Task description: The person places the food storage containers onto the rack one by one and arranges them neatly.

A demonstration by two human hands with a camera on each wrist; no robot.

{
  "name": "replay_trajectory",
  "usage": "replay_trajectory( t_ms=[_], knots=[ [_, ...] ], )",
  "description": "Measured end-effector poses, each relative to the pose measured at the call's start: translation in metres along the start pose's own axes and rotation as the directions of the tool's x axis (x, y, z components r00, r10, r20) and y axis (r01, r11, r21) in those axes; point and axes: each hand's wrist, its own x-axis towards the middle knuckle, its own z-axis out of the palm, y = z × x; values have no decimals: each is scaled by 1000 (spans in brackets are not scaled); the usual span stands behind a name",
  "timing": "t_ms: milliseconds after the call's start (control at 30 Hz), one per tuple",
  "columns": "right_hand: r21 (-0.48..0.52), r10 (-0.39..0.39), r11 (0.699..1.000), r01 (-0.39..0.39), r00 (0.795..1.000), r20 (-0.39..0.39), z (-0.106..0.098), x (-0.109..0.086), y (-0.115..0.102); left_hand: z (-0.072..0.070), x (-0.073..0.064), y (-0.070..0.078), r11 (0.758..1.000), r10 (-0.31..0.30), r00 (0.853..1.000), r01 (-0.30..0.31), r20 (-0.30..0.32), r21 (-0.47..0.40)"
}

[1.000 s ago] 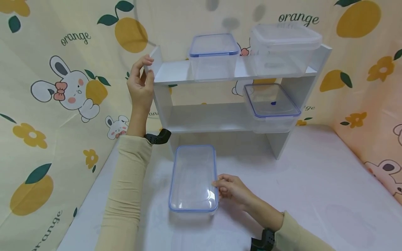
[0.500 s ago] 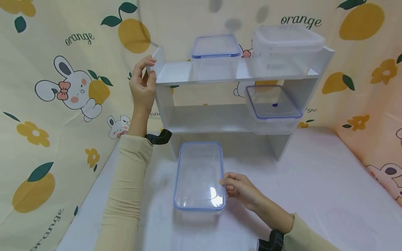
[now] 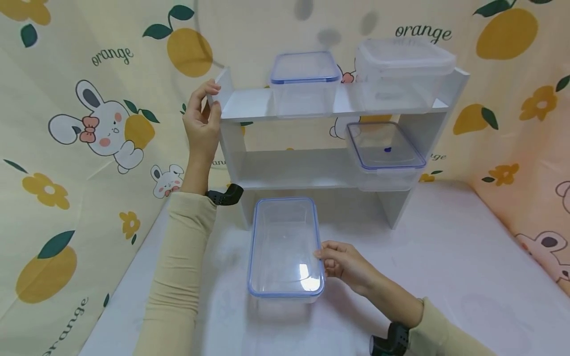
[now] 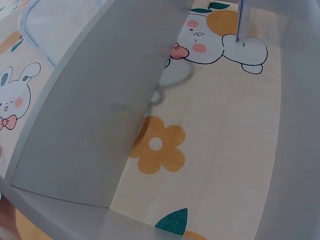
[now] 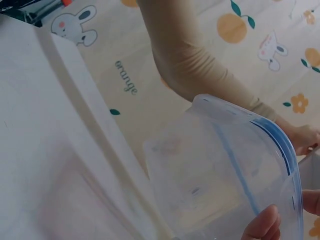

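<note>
My right hand pinches the right edge of a clear plastic food container with a blue-rimmed lid. It is in front of the shelf's lower opening, and its shadow falls on the table below. Up close in the right wrist view, thumb and fingers lie on either side of the container's rim. Farther back, my left hand grips the upper left side panel of a white shelf unit. The left wrist view looks past the shelf boards; that hand is mostly hidden there.
On the top board stand a blue-lidded container and a larger container with a whitish lid. Another blue-rimmed container sits at the right of the middle board, overhanging its front. A patterned cloth hangs behind the white table.
My right hand has carried the container to the right and slightly farther from me, toward the shelf. The left hand keeps its hold on the side panel.
</note>
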Motion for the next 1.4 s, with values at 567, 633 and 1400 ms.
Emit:
replay_trajectory(
  t_ms=[567,633,1400],
  knots=[
    [-41,-35,999,36,999,13,-5,-7,-13,-1,1,1,1000,-22,1000,22,3,0],
    [-42,-34,999,34,999,8,-5,-8,-14,-1,1,1,1000,-21,1000,21,3,-3],
    [-49,-82,995,83,996,16,-7,-15,-36,-2,2,0,999,-49,999,49,-7,4]
  ],
)
